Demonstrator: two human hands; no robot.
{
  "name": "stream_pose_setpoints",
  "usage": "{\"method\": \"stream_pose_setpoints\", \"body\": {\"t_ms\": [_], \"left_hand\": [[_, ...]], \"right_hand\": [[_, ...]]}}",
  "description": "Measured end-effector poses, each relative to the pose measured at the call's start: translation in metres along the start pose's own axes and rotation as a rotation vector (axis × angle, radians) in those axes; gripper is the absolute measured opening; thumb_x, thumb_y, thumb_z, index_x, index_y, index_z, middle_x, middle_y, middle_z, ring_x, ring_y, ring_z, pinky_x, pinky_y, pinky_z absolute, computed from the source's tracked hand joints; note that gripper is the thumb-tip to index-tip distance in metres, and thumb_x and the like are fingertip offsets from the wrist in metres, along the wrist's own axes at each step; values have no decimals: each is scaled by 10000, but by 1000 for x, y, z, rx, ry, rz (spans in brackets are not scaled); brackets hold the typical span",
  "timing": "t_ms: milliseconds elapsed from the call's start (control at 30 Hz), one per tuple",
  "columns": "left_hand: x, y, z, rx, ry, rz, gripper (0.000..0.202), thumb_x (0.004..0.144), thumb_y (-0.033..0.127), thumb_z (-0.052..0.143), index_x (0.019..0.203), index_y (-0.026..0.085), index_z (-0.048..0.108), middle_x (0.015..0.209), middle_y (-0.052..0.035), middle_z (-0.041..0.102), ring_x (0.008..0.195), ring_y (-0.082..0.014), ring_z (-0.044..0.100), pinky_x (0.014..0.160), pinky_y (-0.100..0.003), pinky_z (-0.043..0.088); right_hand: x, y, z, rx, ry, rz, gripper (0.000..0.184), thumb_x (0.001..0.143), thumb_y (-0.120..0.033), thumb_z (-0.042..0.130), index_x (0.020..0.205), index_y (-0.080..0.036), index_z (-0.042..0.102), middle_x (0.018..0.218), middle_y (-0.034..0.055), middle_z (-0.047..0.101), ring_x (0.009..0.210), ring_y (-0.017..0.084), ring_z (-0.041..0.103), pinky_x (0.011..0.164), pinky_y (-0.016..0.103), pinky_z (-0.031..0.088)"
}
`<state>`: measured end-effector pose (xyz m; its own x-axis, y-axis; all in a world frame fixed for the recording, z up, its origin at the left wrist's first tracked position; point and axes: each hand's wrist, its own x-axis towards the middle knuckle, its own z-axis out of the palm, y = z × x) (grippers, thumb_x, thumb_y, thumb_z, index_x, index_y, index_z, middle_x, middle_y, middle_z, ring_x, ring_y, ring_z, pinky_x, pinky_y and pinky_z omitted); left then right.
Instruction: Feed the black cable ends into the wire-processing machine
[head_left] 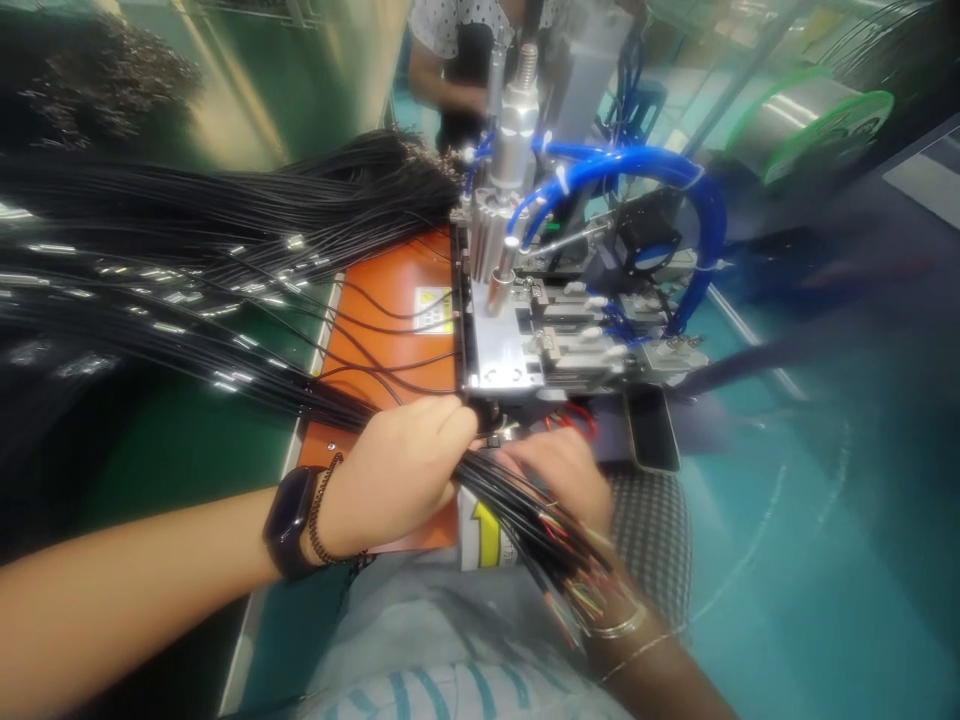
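Observation:
My left hand [405, 470] is closed around a bundle of black cables [517, 500] in front of the machine. The bundle's stripped ends, with thin coloured wires showing, point down and to the right across my right forearm. My right hand [566, 470] is just right of the bundle, partly covered by it. Its fingers are bent together close to a small metal part [504, 434] below the machine's front edge; whatever they pinch is hidden. Directly above both hands stands the machine [501, 340], with a metal plate, an upright cylinder and blue air hoses [637, 165].
Long black cables [225, 200] stretch in from the left over an orange table surface [390, 270]. A phone [651, 428] lies right of the machine. A green-rimmed spool [814, 120] stands at the back right. Across the machine is another person [457, 60].

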<state>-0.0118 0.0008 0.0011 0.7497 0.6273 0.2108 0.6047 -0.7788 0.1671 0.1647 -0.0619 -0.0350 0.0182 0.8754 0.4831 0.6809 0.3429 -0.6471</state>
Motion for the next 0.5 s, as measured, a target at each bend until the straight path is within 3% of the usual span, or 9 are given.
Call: {"method": "stream_pose_setpoints", "body": {"t_ms": [200,500], "left_hand": [[-1,1,2,42,14,10,70,806,128,470,768,181,493,747,-14,512,699,-167,471,569,-291,355],[-3,2,6,207,135,172,189,856,109,408,705,186,490,661,-19,450,625,-170,397,546,-308,292]], "right_hand": [[6,1,1,78,11,172,87,840,-243,600,797,-216,671,732,20,644,689,160,578,650,295,486],[16,-2,-3,160,-70,49,141,862,-177,548,822,-216,677,787,27,690,742,164,602,684,312,490]]}}
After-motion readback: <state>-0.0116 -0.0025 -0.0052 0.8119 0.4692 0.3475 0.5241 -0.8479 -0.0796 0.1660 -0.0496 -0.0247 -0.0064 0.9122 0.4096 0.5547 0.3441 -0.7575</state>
